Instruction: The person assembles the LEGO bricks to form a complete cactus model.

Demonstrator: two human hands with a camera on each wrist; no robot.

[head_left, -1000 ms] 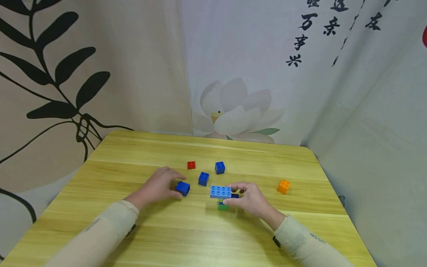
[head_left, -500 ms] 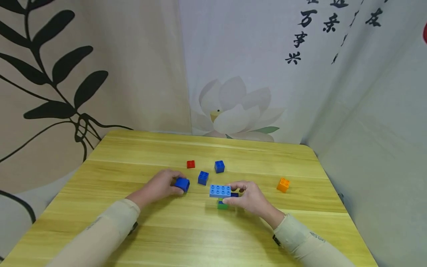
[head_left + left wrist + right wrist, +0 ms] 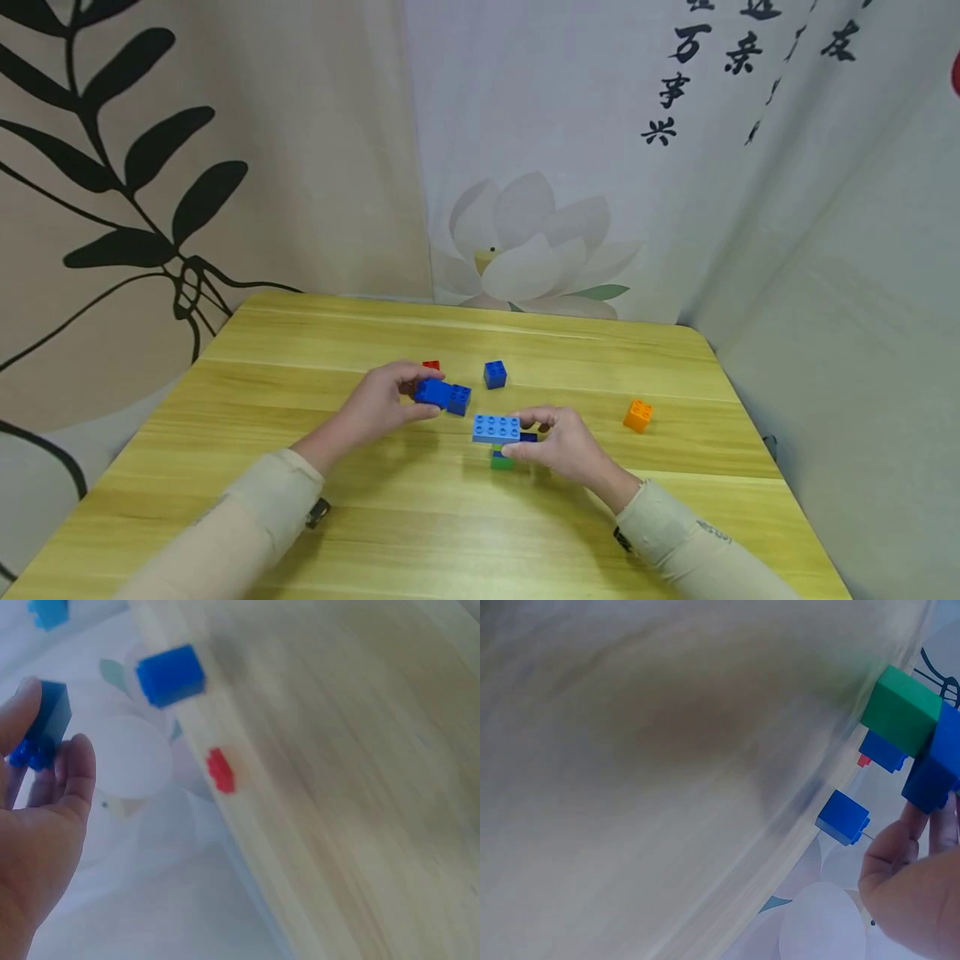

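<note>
My left hand [image 3: 375, 406] pinches a dark blue toy brick [image 3: 431, 392] between thumb and fingers, seemingly raised off the table. In the head view this brick overlaps the left side of another dark blue brick [image 3: 460, 401]; whether they touch, I cannot tell. The left wrist view shows studs on the held brick [image 3: 49, 712]. In my right hand [image 3: 564, 450] is a stack of bricks, gripped at its right side. A light blue eight-stud brick [image 3: 496, 428] tops the stack, and a green brick [image 3: 901, 712] is at its bottom. Dark blue shows between them; the fingers cover part.
Farther back on the wooden table [image 3: 420, 533] stands one more dark blue brick [image 3: 495, 375]. A small red brick [image 3: 432, 364] is partly hidden behind the left hand. Off to the right lies an orange brick [image 3: 637, 416]. Printed curtains hang behind the table.
The left hand's fingers have closed around the dark blue brick. It has carried the brick right and away, beside the other blue one. The right hand keeps its stack in place.
</note>
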